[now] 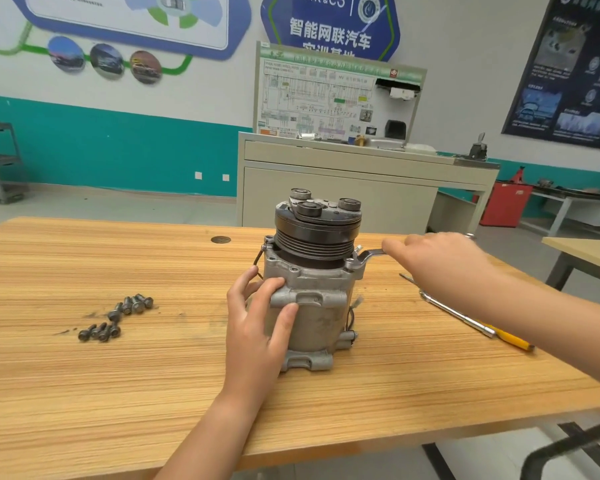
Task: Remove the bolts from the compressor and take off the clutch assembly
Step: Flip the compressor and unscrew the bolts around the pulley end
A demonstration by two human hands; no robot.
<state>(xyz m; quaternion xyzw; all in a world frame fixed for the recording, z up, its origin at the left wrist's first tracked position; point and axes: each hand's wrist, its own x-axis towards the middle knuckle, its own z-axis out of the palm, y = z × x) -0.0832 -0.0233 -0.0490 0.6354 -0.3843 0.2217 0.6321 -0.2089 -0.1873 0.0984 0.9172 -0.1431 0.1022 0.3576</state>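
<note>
— Wooden table, pale and striped in its grain, is carrying everything. What is standing on it?

— The compressor is standing upright near the middle of the table, a little to the right, on its grey cast-metal body. The clutch assembly is sitting on top of it: a dark grooved pulley with three round bosses on its upper face.

— And the hands?

— The left hand is wrapping around the near-left side of the compressor body, fingers curled and pressing against the casting, so it is gripping the housing. The right hand is lying closed over the handle of a wrench, whose head is sitting on a bolt at the right edge of the compressor's upper flange, just below the pulley.

— Anything loose lying about?

— Loose bolts are lying in two small clusters on the table, well to the left of the compressor. A long tool with a yellow handle is lying on the right side of the table, passing under the right forearm. A thin black wire is looping off the compressor on its left and right sides.

— What is showing beyond the table?

— A beige training bench with a wiring-diagram board is standing at the far side, against a white and teal wall.
</note>
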